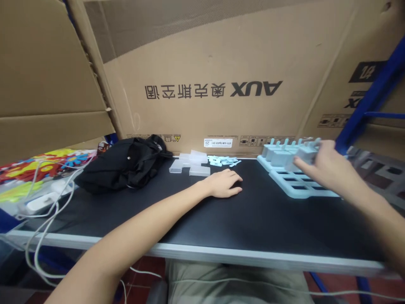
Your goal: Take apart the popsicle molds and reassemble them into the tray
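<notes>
A light blue popsicle mold rack [297,192] stands at the right of the black table, with several popsicle molds [280,156] upright in its back part. Their stick handles point up, and the front slots show no molds. My right hand [332,164], a little blurred, is at the rack with thumb and fingers closed around a popsicle mold [306,155]. Whether that mold is fully seated or lifted I cannot tell. My left hand [224,184] lies palm down on the table, fingers apart and holding nothing. Beyond it are clear plastic mold sleeves [200,171] and a pile of light blue sticks [223,161].
A black fabric bag [123,162] lies at the left of the table [253,223]. White cables [42,236] and a power strip [44,203] are by the left edge. Cardboard [209,55] walls the back. A grey slotted object [379,173] stands at far right by a blue post [370,101].
</notes>
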A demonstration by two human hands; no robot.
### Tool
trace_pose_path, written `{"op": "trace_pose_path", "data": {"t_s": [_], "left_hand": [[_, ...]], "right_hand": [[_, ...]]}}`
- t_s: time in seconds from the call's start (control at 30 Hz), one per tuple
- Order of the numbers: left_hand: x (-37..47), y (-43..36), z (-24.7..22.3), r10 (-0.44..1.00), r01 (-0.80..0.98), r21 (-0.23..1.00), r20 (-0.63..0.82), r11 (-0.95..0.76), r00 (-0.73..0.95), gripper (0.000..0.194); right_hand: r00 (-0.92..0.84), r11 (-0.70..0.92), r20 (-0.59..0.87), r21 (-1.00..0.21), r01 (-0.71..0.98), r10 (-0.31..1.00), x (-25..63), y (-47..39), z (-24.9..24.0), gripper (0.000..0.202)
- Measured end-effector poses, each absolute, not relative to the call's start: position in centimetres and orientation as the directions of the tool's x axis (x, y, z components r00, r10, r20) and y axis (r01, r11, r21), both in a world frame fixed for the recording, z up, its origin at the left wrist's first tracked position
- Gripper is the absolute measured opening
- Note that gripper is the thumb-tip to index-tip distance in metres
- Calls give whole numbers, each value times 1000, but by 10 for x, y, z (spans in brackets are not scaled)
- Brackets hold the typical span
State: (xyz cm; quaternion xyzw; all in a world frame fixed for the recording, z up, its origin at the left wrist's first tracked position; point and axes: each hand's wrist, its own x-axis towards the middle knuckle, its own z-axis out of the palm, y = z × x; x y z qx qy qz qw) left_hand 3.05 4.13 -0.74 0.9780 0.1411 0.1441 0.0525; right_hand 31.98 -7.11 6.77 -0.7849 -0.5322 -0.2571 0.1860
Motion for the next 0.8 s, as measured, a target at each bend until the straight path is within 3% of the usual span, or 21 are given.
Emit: {"op": "trace_pose_path", "data": {"t_s": [0.23, 0.8], "left_hand": [[31, 37, -16, 308, 279, 135, 328, -951, 893, 36], [27, 24, -14, 356, 320, 159, 323, -934, 877, 29]], "right_hand": [[316, -532, 715, 93, 841, 624, 362, -95, 42, 68], [314, -515, 613, 179, 838, 725, 368, -71, 35, 59]]}}
